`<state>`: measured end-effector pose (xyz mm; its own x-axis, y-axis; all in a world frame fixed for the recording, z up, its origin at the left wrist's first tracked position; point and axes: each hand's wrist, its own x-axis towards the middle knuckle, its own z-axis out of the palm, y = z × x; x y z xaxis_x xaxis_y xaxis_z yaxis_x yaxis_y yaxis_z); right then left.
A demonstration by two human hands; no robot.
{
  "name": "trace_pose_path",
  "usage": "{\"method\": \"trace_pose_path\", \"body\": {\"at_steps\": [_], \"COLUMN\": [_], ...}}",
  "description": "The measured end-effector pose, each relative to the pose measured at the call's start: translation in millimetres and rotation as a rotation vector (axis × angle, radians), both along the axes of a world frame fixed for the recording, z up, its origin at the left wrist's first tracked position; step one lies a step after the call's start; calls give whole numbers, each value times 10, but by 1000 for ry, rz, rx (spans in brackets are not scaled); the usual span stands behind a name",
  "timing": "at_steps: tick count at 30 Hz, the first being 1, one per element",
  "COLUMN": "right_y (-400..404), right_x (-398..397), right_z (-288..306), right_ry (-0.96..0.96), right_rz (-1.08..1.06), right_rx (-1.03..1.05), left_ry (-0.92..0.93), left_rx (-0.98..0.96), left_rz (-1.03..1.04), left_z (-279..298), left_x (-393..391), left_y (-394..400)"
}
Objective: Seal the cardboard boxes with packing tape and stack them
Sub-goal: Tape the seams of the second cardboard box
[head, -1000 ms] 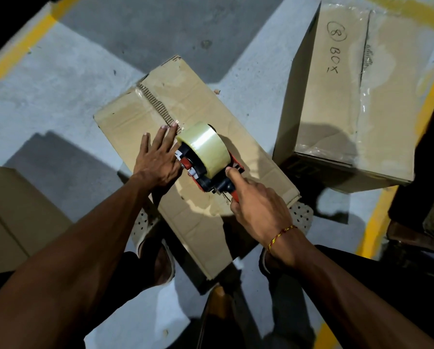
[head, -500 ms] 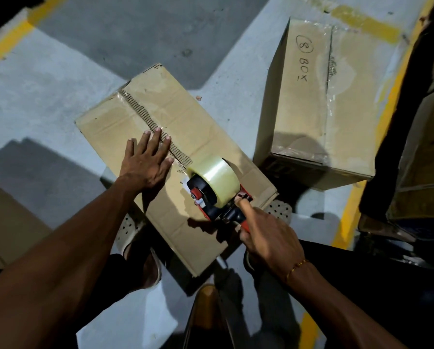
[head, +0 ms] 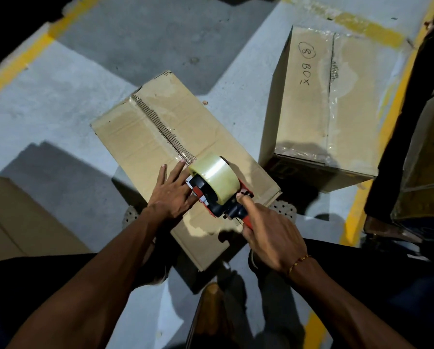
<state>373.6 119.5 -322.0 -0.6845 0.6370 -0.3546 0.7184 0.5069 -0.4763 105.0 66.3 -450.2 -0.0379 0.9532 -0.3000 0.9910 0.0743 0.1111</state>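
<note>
A brown cardboard box lies on the floor in front of me, its top seam running diagonally and covered with clear tape along the far part. My right hand grips the handle of a red and black tape dispenser with a clear tape roll, index finger stretched along its top. The dispenser sits on the seam near the box's near end. My left hand presses flat on the box lid right beside the dispenser, fingers straight.
A larger taped box marked "8 BOX" stands to the right. Another cardboard piece lies at the left edge. Yellow floor lines run on the grey concrete. Dark stacked objects fill the right edge.
My left hand has slid nearer along the lid to sit against the dispenser. The dispenser stays at the near end of the seam; the view has shifted.
</note>
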Motion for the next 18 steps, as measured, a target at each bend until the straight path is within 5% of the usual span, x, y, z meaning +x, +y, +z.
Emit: {"method": "trace_pose_path", "body": {"at_steps": [18], "right_y": [6], "right_x": [-7], "right_z": [-52], "right_ry": [-41], "right_rz": [0], "right_rx": [35], "left_ry": [3], "left_rx": [-109], "left_rz": [61], "left_z": [121], "left_x": [-74], "left_y": [92]}}
